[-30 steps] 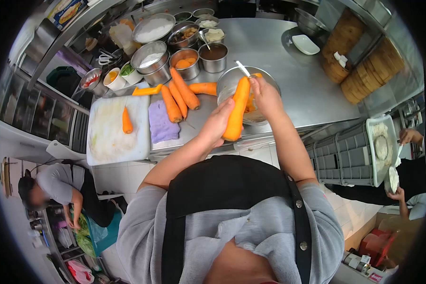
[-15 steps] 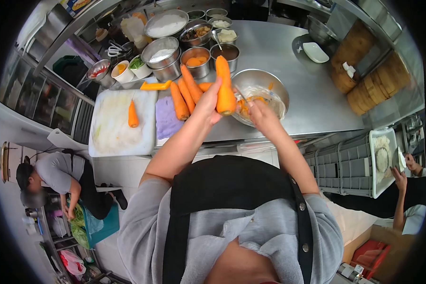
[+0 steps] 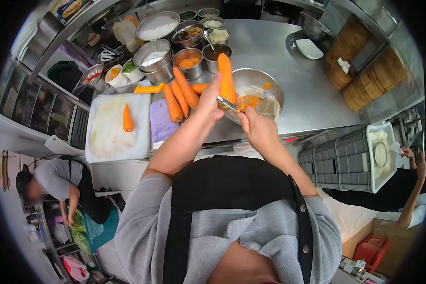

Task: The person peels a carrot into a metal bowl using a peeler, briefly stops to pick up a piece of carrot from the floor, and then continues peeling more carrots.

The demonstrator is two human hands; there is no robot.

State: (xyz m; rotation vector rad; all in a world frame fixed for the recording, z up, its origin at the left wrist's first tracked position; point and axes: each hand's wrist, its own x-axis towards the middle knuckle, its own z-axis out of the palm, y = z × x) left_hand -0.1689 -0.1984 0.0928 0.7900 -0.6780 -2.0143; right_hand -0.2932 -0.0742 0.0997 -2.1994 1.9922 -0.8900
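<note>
My left hand (image 3: 210,98) is wrapped round a large carrot (image 3: 226,78), thin end up, at the left side of a metal bowl (image 3: 280,87). A metal-ended peeler (image 3: 229,104) is in my closed right hand (image 3: 259,127), its head against the thick lower end of the carrot. Orange peelings (image 3: 251,102) lie in the bowl, on what looks like a clear plastic lining. Several whole carrots (image 3: 173,105) rest beside my left wrist, next to a folded purple cloth (image 3: 162,121). A smaller carrot (image 3: 127,119) lies on the white cutting board (image 3: 102,142).
Metal containers of ingredients (image 3: 188,61) crowd the back left of the steel counter (image 3: 312,104). A yellow handle (image 3: 149,88) lies at the board's far edge. Bamboo steamers (image 3: 376,80) stand right. Two other people work nearby, one at left by greens (image 3: 80,232), one at right by a white tray (image 3: 382,158).
My right hand has brought the peeler from over the bowl to the carrot's lower end. My left hand still grips the carrot. The view has shifted slightly.
</note>
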